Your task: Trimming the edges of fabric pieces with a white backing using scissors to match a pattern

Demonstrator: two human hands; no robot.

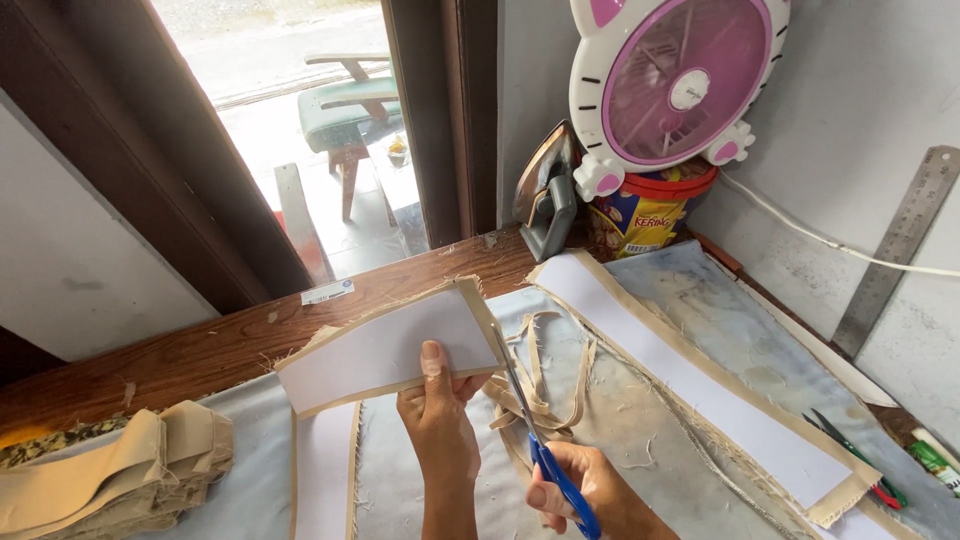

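My left hand [440, 420] pinches a strip of tan fabric backed with white interfacing [385, 350], holding it up over the table with my thumb on its lower edge. My right hand [590, 490] grips blue-handled scissors [530, 420]; their blades point up along the strip's right edge. Thin tan trimmings [545, 375] lie in a tangle just below the blades. A second long tan strip with white backing [700, 385] lies diagonally on the padded grey work surface [730, 320] to the right.
A folded stack of tan fabric [120, 470] sits at the left. A clothes iron [545, 190], a pink-and-white fan [675, 80] on a red-lidded jar and a metal ruler [900, 245] stand by the wall. Another pair of scissors [855, 455] lies at right.
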